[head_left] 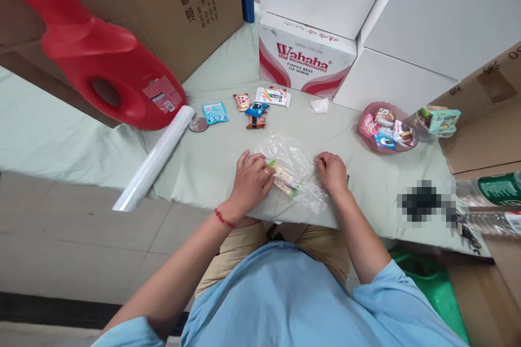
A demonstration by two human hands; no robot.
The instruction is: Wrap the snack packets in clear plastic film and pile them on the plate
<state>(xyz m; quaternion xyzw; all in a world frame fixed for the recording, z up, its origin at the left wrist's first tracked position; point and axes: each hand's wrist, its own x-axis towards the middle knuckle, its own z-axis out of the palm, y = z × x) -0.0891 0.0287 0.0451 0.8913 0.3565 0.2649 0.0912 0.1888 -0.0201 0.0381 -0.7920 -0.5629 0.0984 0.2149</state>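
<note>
A sheet of clear plastic film point(280, 149) lies crumpled on the cloth in front of me. On it rests a small snack packet point(285, 180) with green ends and a pale middle, partly under the film. My left hand point(253, 180) has its fingers bent over the packet's left end, thumb and fingers closed on it. At the film's right side, my right hand point(332, 172) is closed with the fingertips pinched at the film edge. What lies inside the right fingers is largely hidden.
Several wrapped snacks point(256, 108) lie beyond the film. A pink bowl point(366, 138) of snacks stands right. Leftward are a white film roll point(154, 160), overhanging the edge, and a big red jug point(118, 73). Behind stands a Wahaha box point(303, 57); plastic bottles point(494, 222) lie far right.
</note>
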